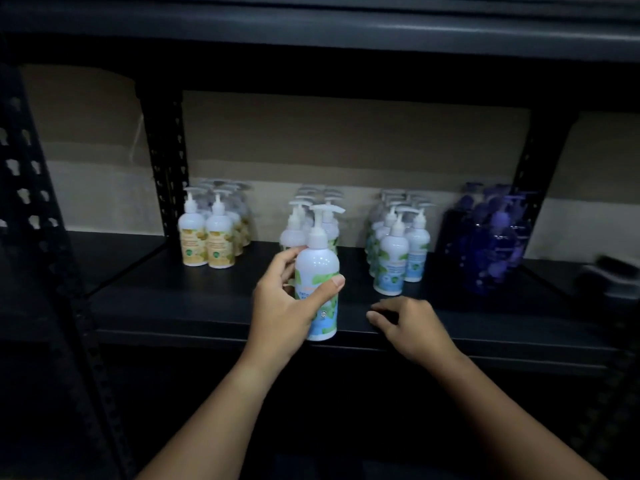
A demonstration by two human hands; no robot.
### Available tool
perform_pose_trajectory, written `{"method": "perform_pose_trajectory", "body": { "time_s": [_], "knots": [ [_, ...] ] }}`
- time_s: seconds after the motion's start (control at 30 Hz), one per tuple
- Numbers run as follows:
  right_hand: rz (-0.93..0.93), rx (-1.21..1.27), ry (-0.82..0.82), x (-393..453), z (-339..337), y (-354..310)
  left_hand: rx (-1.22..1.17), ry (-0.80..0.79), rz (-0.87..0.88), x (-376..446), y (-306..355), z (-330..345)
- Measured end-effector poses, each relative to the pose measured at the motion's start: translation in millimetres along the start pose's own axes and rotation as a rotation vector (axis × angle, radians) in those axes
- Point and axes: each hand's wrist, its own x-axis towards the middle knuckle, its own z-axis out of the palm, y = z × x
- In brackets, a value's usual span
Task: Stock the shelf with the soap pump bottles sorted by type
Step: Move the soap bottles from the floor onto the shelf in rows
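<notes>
Left hand around upright bottle

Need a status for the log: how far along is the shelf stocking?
Mostly done: yellow-label bottles, blue-green-label bottles and purple bottles stand grouped on the black shelf. In hand: left hand grips a white green-label pump bottle before its row. Right hand rests at the edge.

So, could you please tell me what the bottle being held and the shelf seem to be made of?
The held bottle looks like glossy white plastic, with highlights on its shoulder and a printed label. The shelf appears to be matte black painted metal, judging by its perforated uprights, though the dim light leaves that uncertain.
</notes>
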Motion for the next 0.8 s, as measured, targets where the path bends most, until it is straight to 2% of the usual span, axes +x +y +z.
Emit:
{"method": "perform_pose_trajectory", "body": {
  "time_s": [0.33, 0.6, 0.8],
  "knots": [
    [0.143, -0.034, 0.035, -17.3, -51.9, 90.0, 0.017, -0.131, -0.026, -13.6, -29.4, 92.6],
    [0.143, -0.03, 0.055, -19.3, -51.8, 93.0, 0.089, -0.124, 0.044, -16.6, -41.7, 117.7],
    [0.118, -0.139, 0.1, -26.9, -46.3, 86.3, 0.256, -0.074, 0.211, -7.8, -48.7, 141.6]
  ]
}}
